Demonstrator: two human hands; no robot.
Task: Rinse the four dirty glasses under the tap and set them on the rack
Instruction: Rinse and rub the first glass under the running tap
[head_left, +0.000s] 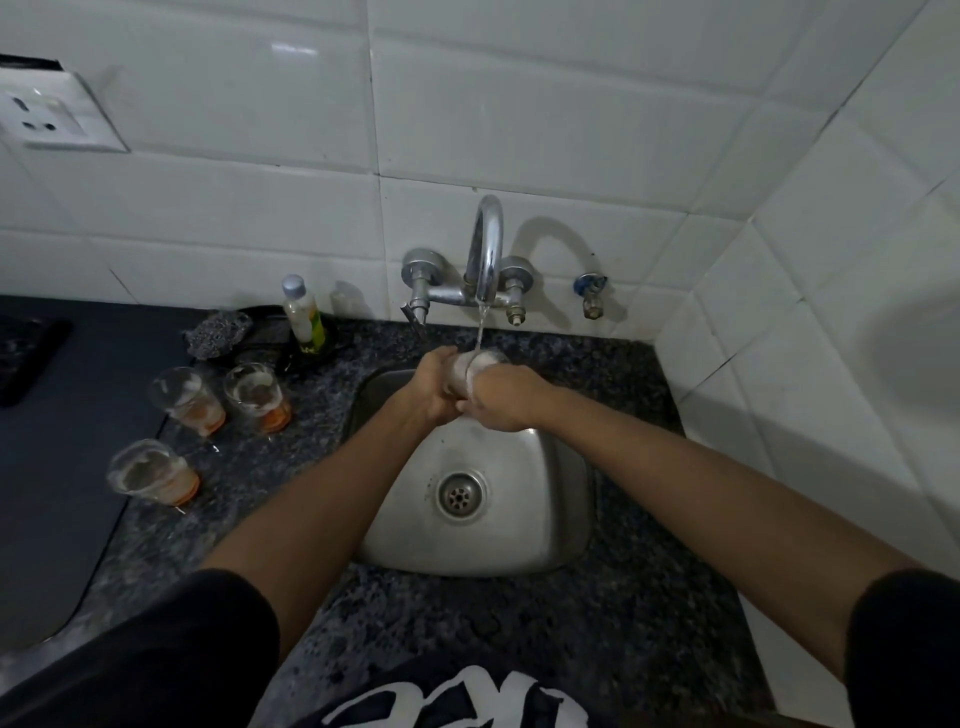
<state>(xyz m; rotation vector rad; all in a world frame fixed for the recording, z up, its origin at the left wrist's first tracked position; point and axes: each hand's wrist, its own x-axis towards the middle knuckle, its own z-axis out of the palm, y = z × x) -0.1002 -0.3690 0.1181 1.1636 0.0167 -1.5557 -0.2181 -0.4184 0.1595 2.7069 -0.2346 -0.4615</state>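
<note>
While three glasses wait unwashed at the left of the frame, the task looks to be in its first quarter. At the far left lies a dark mat (78, 415), and nothing stands on it; whether this serves as the rack cannot be told, and no other rack is in view. On the speckled tabletop (519, 623) just right of the mat stand the dirty ones: the near glass (153, 473) at lower left, the left rear glass (187, 400) above it, and the right rear glass (257, 397) beside that, each with orange residue at its base and film on its walls. Behind them, against the tiled wall, are a scrubber (215, 335) and a small bottle (304, 314).

Moving to the centre, the left hand (434, 387) grips the fourth glass (470, 366) from the left, its fingers curled round the side. That glass is held over the steel sink (519, 519), directly under the thin stream falling from the tap (485, 249). The right hand (501, 400) grasps the same glass from the right, fingers wrapped about its lower part, so that little of it shows between the two hands.

By this reading, one glass is mid-rinse, none is set down clean, and three rinses plus all four placements remain.
</note>
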